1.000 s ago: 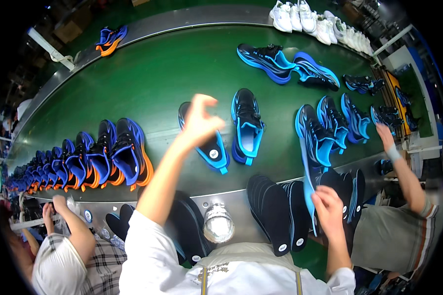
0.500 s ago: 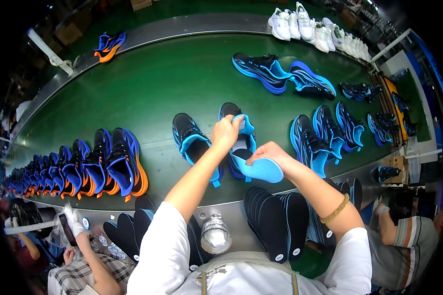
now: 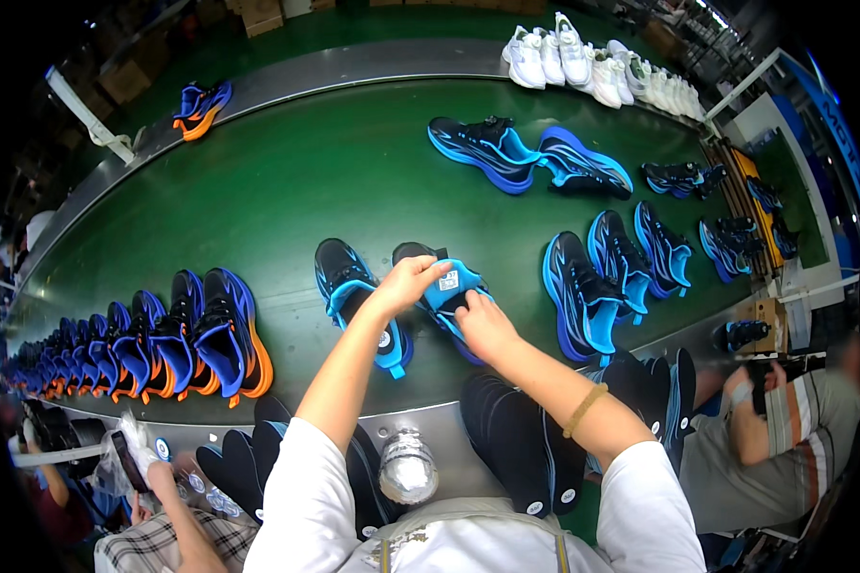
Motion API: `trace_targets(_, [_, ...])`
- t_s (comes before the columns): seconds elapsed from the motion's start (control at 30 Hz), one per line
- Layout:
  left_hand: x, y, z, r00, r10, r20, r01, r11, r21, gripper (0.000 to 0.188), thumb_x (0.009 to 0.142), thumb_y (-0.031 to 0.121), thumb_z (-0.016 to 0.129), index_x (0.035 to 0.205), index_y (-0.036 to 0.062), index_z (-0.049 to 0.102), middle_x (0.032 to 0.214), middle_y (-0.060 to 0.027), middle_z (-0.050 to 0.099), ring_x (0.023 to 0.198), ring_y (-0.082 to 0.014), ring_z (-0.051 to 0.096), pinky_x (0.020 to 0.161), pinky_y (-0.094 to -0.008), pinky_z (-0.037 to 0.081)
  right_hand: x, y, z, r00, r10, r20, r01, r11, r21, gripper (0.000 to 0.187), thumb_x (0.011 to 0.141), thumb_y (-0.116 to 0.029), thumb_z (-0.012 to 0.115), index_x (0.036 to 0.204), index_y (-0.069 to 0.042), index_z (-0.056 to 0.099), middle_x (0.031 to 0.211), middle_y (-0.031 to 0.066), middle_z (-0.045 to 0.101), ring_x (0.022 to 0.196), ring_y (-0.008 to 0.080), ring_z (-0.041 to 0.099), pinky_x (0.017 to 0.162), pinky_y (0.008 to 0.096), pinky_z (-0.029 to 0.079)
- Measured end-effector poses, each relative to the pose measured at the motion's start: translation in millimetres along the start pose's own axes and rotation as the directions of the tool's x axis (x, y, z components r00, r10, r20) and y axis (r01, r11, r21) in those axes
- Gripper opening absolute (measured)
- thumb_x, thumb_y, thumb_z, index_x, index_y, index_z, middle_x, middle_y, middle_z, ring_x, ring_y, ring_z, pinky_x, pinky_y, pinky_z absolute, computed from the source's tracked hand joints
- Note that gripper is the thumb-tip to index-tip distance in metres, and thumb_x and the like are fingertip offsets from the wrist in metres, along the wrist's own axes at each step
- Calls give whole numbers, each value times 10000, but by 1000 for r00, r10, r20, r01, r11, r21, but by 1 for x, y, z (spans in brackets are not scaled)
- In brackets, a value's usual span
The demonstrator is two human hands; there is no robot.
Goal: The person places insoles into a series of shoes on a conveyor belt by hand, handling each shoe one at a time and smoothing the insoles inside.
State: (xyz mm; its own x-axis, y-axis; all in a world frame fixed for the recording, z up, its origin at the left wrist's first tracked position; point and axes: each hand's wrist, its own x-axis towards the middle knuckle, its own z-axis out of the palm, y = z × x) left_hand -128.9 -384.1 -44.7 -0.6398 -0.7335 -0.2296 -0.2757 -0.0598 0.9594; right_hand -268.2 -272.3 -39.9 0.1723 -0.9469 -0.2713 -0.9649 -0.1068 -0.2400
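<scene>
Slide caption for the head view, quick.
Left hand grips a black-and-blue shoe by its tongue, right hand at its opening, a matching shoe beside it.

The green bench [image 3: 210,220] is showing a smooth, faintly glossy top, and its grey metal rim [image 3: 354,73] is giving off a dull sheen. The handled shoe [image 3: 440,310] is pairing a dark, cloth-like upper with a smooth blue lining. The stacked insoles [image 3: 502,430] are looking matt, while a silvery bundle [image 3: 409,468] is gleaming, crinkled like foil or film. The white sleeve [image 3: 306,487] is showing soft matt cloth; the wristband [image 3: 586,411] is looking rough and woven.
</scene>
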Motion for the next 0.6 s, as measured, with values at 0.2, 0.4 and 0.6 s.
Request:
trace_targets(0.2, [-6, -9, 1, 997, -7, -72, 14, 996, 92, 406, 850, 381, 536, 931, -14, 586, 780, -87, 602, 738, -141, 546, 660, -290, 424, -19, -20, -44, 950, 245, 195, -230, 969, -95, 373, 694, -307, 613, 907, -2, 634, 1000, 245, 530, 925, 351, 526, 796, 413, 461])
trace_targets(0.4, [-14, -20, 17, 967, 27, -255, -29, 1000, -5, 476, 869, 381, 517, 1098, -36, 531, 892, -57, 596, 845, -119, 515, 764, -257, 411, -18, 12, -22, 985, -13, 173, 10, 1000, 18, 213, 702, -178, 572, 782, 5, 646, 932, 217, 546, 885, 335, 535, 772, 402, 469])
trace_targets(0.6, [-11, -16, 19, 990, -53, -128, 44, 996, -75, 372, 892, 316, 501, 1034, -23, 561, 863, -21, 584, 822, -75, 497, 742, -226, 405, 9, 18, 18, 987, -150, -62, 136, 974, -181, 143, 747, -111, 510, 782, -14, 609, 934, 161, 521, 915, 285, 513, 773, 374, 462])
